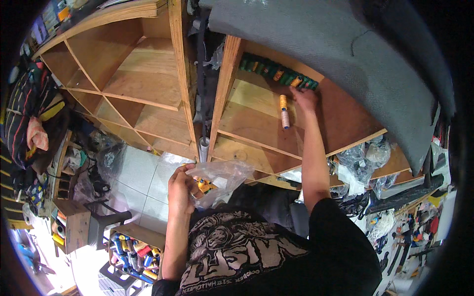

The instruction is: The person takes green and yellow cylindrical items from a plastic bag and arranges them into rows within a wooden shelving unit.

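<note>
My left hand [181,188] is closed on a clear plastic bag [228,178], which has yellow-orange thread spools [205,185] inside. Reaching into the wooden shelf compartment on the right, my right hand [305,100] has its fingers at the lower end of an orange thread spool [296,81]. That spool is in front of a row of dark green spools [270,72] along the back, where another orange spool [278,75] also shows. On the compartment floor beside my right hand, a yellow spool [283,102] and a pale pink spool [285,120] lie end to end.
Wooden cubbies [140,74] stand at left, split off by an upright post [181,74]. Grey fabric [316,34] drapes over the right shelf. Below left, a cardboard box [140,232] holds many-coloured spools near a dark stool [106,222]. Plastic bags [363,158] fill the right side.
</note>
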Available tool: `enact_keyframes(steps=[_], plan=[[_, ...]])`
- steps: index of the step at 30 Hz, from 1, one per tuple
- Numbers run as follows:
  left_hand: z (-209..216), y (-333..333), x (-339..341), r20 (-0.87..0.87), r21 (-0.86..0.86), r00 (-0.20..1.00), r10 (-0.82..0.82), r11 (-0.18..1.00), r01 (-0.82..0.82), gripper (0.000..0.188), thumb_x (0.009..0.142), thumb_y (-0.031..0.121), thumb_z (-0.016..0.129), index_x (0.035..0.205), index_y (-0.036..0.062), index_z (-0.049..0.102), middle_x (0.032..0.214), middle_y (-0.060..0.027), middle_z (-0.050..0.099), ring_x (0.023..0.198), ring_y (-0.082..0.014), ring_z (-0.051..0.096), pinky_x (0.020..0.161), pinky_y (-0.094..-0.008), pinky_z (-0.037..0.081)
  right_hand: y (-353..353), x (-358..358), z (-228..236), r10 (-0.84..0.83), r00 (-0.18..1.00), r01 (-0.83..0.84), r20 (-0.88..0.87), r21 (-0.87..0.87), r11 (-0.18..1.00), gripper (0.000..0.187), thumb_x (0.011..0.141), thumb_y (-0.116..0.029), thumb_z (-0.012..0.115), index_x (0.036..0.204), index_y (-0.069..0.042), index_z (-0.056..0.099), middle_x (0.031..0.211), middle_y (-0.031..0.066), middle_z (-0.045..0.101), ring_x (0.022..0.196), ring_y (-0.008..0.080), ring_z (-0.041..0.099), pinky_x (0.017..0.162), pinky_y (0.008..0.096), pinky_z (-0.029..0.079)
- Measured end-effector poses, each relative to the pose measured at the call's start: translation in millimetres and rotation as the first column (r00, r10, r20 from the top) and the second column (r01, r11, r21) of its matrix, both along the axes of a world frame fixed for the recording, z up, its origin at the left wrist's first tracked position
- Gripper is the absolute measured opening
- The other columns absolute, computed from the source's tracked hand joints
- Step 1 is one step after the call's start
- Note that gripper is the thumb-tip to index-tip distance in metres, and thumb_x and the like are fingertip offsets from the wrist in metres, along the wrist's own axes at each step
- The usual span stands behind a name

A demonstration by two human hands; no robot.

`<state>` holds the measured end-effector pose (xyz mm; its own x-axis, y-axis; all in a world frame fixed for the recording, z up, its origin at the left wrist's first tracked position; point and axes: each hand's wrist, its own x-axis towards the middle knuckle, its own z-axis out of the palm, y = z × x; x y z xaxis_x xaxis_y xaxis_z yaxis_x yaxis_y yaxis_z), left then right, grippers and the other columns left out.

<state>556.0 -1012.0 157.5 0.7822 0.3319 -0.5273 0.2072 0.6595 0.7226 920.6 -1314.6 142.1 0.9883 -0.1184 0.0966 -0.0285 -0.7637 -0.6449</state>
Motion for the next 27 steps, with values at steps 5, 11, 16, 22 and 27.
enact_keyframes(steps=[5,11,16,22,27], plan=[[-3,-6,8,0.017,-0.017,0.999,-0.044,0.999,0.044,0.032,0.076,0.013,0.039,0.104,0.0001,0.049,0.053,0.0032,0.03,0.042,-0.0084,0.029,0.038,-0.0239,0.024,4,-28,16,0.18,0.983,-0.185,-0.04,-0.228,0.956,0.054,0.066,-0.054,0.069,0.065,-0.001,0.06,0.057,0.0057,0.057,0.054,0.0132,0.054,0.049,0.0304,0.042],[0,-8,11,-0.022,-0.021,0.998,-0.057,0.998,0.056,0.032,0.078,0.013,0.038,0.105,-0.0011,0.048,0.053,0.0028,0.031,0.042,-0.0091,0.03,0.038,-0.0251,0.026,20,-49,39,0.272,0.94,-0.304,-0.207,-0.146,0.941,0.048,0.067,-0.037,0.068,0.087,0.005,0.061,0.073,0.012,0.062,0.06,0.0195,0.057,0.058,0.0336,0.044],[2,-11,13,-0.027,-0.027,0.997,-0.074,0.997,0.073,0.035,0.076,0.013,0.039,0.107,-0.0012,0.048,0.053,0.0031,0.03,0.043,-0.0093,0.03,0.04,-0.0249,0.025,-11,-20,2,0.293,0.956,-0.29,0.007,-0.12,0.949,0.042,0.068,-0.033,0.066,0.089,0.003,0.063,0.079,0.013,0.065,0.068,0.0187,0.061,0.063,0.0308,0.047],[-5,-3,7,-0.026,-0.009,0.999,-0.027,1.0,0.027,0.033,0.077,0.014,0.039,0.105,-0.0008,0.048,0.052,0.0032,0.032,0.042,-0.0092,0.03,0.038,-0.0253,0.025,1,-14,-2,0.317,0.947,-0.304,0.045,-0.179,0.936,0.032,0.071,-0.027,0.065,0.089,-0.001,0.065,0.077,0.008,0.065,0.061,0.0123,0.06,0.059,0.0265,0.047],[-10,-4,12,0.008,-0.034,0.999,-0.042,0.999,0.042,0.029,0.085,0.014,0.033,0.103,-0.0006,0.05,0.054,0.0018,0.033,0.041,-0.0088,0.031,0.036,-0.0252,0.03,-86,44,-59,-0.048,0.869,0.088,0.492,-0.057,0.995,0.029,0.073,-0.026,0.067,0.088,-0.002,0.065,0.072,0.0051,0.065,0.057,0.009,0.058,0.053,0.0259,0.046]])
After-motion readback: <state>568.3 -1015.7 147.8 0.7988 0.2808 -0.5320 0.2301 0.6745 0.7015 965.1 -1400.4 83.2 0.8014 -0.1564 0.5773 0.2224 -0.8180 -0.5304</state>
